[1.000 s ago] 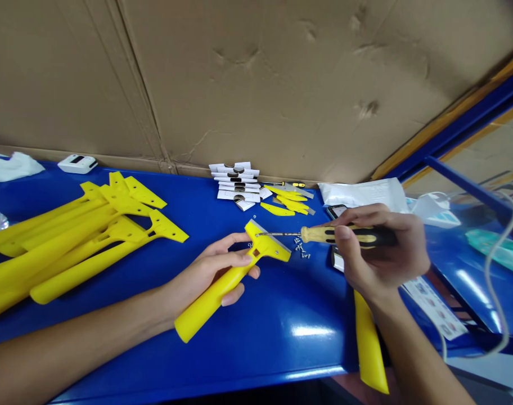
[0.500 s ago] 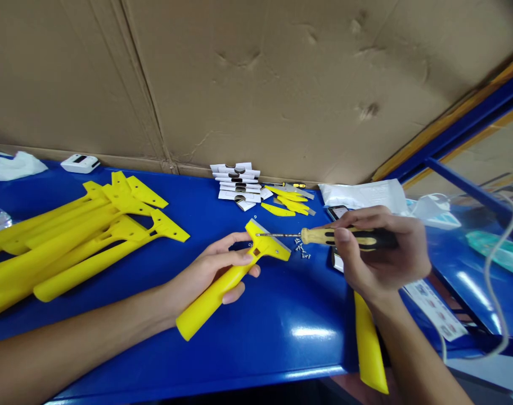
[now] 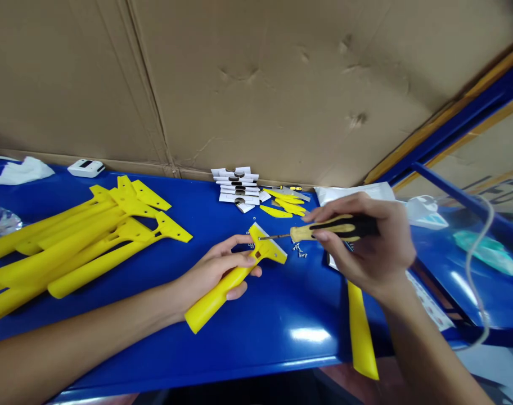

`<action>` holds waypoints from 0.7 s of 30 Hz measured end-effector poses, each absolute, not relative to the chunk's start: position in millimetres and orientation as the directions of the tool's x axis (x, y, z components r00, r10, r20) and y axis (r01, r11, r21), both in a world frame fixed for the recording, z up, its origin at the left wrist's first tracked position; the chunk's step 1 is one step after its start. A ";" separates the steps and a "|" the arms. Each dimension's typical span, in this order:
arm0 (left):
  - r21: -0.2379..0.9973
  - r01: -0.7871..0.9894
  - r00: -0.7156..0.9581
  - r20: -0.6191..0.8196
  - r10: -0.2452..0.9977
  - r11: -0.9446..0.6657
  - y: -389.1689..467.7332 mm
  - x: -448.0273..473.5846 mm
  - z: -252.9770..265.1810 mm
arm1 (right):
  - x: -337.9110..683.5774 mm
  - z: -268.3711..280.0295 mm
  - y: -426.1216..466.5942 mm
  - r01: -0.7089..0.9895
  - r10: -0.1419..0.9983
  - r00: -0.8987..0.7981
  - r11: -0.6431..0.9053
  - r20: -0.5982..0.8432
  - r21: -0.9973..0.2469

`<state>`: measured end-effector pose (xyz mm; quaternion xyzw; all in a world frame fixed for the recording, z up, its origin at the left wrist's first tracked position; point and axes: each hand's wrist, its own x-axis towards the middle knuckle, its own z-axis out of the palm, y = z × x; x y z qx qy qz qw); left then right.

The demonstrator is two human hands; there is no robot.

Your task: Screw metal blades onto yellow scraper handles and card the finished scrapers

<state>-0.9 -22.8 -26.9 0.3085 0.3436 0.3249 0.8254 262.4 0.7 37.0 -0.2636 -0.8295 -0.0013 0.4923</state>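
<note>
Tabletop in glossy blue [image 3: 239,351], and over its middle a bright yellow plastic scraper [image 3: 236,278]: long rounded handle slanting toward the tabletop's near edge, flared head with a square hole, thin silver blade along the rim. Wrapped closed around its neck, a bare left hand [image 3: 216,264]. Closed on a cream-and-black-handled screwdriver [image 3: 336,228], a bare right hand [image 3: 378,247]; slim metal tip set against the scraper's head. Right of the tabletop's middle, small silver screws [image 3: 297,249].
</note>
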 end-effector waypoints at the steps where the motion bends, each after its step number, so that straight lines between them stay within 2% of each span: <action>1: 0.728 -0.337 0.539 -0.371 0.756 0.597 -22.5 -1.0 -28.4 | 260.0 41.9 -0.1 0.436 0.477 -0.416 0.852 0.774 -0.291; 4: 0.718 -0.372 0.518 -0.365 0.774 0.588 -21.6 -1.4 -32.3 | 252.3 52.8 -0.1 0.359 0.520 -0.515 0.853 0.681 -0.379; 7: 0.723 -0.373 0.550 -0.332 0.766 0.581 -21.9 -1.7 -33.6 | 246.8 55.0 4.5 0.287 0.524 -0.500 0.851 0.689 -0.439; 13: 0.724 -0.394 0.558 -0.302 0.773 0.567 -22.5 -1.6 -33.4 | 233.8 46.4 10.0 0.258 0.360 -0.490 0.930 0.794 -0.262; 15: 0.718 -0.395 0.557 -0.309 0.771 0.573 -21.7 -1.7 -34.2 | 227.0 42.7 7.5 0.246 0.401 -0.499 0.915 0.768 -0.318; 18: 0.716 -0.394 0.553 -0.317 0.771 0.577 -20.1 -1.6 -34.4 | 217.6 36.1 5.5 0.182 0.501 -0.482 0.860 0.719 -0.477; 21: 0.723 -0.386 0.550 -0.317 0.772 0.572 -18.7 -0.7 -32.8 | 213.1 29.4 8.7 0.159 0.502 -0.415 0.861 0.759 -0.483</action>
